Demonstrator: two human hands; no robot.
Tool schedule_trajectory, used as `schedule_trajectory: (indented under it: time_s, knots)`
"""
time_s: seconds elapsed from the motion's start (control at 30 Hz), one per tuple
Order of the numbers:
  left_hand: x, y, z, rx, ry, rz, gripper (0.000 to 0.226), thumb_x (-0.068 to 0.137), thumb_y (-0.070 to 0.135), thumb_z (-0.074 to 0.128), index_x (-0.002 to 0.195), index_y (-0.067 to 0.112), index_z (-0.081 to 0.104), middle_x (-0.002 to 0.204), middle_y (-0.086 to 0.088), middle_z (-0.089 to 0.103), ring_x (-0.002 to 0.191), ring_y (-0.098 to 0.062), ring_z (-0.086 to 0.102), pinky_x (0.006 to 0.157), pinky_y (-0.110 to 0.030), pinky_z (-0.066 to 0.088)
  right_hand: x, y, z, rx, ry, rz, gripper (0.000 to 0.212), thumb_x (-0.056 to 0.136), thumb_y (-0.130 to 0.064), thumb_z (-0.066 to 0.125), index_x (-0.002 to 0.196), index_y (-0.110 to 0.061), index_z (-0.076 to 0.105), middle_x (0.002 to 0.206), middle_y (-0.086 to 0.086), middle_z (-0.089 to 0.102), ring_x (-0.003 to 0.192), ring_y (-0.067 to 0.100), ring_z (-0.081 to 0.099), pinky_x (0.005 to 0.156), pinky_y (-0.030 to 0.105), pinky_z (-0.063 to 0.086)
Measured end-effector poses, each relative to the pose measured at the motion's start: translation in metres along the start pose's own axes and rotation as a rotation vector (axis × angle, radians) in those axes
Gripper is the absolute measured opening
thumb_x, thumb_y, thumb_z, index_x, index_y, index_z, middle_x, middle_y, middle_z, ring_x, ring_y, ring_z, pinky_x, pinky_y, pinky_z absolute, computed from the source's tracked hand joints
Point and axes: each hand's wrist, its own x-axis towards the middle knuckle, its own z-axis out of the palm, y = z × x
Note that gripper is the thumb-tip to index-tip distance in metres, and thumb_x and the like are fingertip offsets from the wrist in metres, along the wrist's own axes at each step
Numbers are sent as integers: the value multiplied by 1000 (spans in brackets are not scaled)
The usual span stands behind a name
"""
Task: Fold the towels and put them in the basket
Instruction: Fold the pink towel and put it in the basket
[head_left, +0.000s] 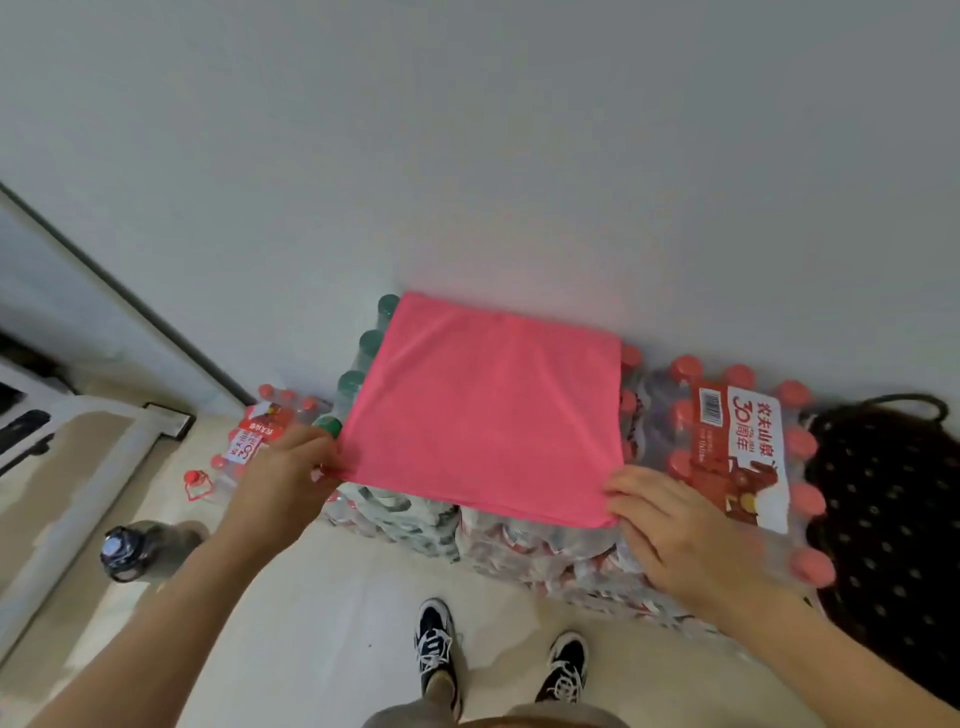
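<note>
Pinching the near corners of the pink towel (485, 410), the left hand (283, 480) and right hand (675, 530) each close thumb and fingers on the cloth. It lies flat over shrink-wrapped packs of bottled water (727, 457) against the wall. For a clean fold, lift both corners together, carry them evenly to the far edge and match corners. The dark dotted basket (888, 514) sits just right.

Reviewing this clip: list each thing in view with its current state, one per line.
pink towel: spread flat on the bottle packs, near corners held
left hand: pinching the near-left corner
right hand: gripping the near-right corner
bottle packs: shrink-wrapped, capped
dark bottle: upright on the floor, capped
</note>
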Motion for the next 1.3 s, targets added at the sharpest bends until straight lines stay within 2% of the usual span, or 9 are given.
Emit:
schedule_trajectory:
  time_s: [0.17,0.43,0.6,0.7,0.87,0.93,1.13,1.23,1.3]
  knots:
    - [3,-1,-12,81,-15,115,30,56,0,89,64,10,63,76,-1,58,68,-24,56,59,-29,42,-10,5,-3,-62,-120,-61,25,89,-23,51,95,-13,73,100,0,70,99,16,62,84,32,52]
    - [-9,-14,-18,193,-172,134,38,49,7,94,61,16,59,80,1,64,69,-23,58,59,-20,37,-17,-18,-2,77,-223,-78,16,85,-23,55,90,-16,69,93,-6,65,93,10,58,80,27,52]
    - [-10,-5,-20,176,-178,345,13,75,8,51,65,15,54,117,0,69,110,-23,60,86,-31,51,-16,-23,-2,156,-345,65,8,86,-33,50,82,-28,55,127,-12,59,127,-4,43,105,14,34]
    - [-9,-7,-21,225,-257,401,18,70,13,41,73,16,59,123,2,66,118,-20,59,92,-34,52,-8,-24,-11,353,-434,286,13,88,-36,52,80,-44,45,129,-31,48,122,-24,34,95,1,32]
    - [-3,-6,-33,139,-217,285,37,75,23,42,103,23,66,91,10,69,76,-16,66,61,-25,51,14,-14,-23,784,-507,625,19,87,-7,61,76,-22,58,89,-17,71,85,-2,64,74,19,45]
    - [-7,-6,-36,101,-227,257,26,84,30,40,99,30,61,82,14,66,67,-13,63,54,-21,46,19,-8,-31,905,-546,699,19,87,-3,61,75,-17,59,66,-5,64,62,13,55,64,32,41]
    - [-18,-2,-48,-73,-265,153,15,82,48,61,96,52,66,76,56,47,71,21,56,56,2,37,5,-13,-38,1007,-664,740,22,89,-7,61,75,-24,60,66,4,54,64,18,43,63,32,32]
    - [-6,1,-54,-305,-310,-69,11,72,71,60,80,64,66,77,39,64,70,15,62,70,-6,47,9,-13,-39,996,-551,791,17,90,-5,58,79,-16,60,65,5,51,63,17,44,63,29,34]
    - [9,-2,-52,-423,-366,-236,4,71,39,78,74,39,76,75,13,73,71,-3,68,74,-23,54,17,-10,-38,1008,-373,857,14,91,0,54,80,-6,59,69,7,52,66,18,48,67,30,38]
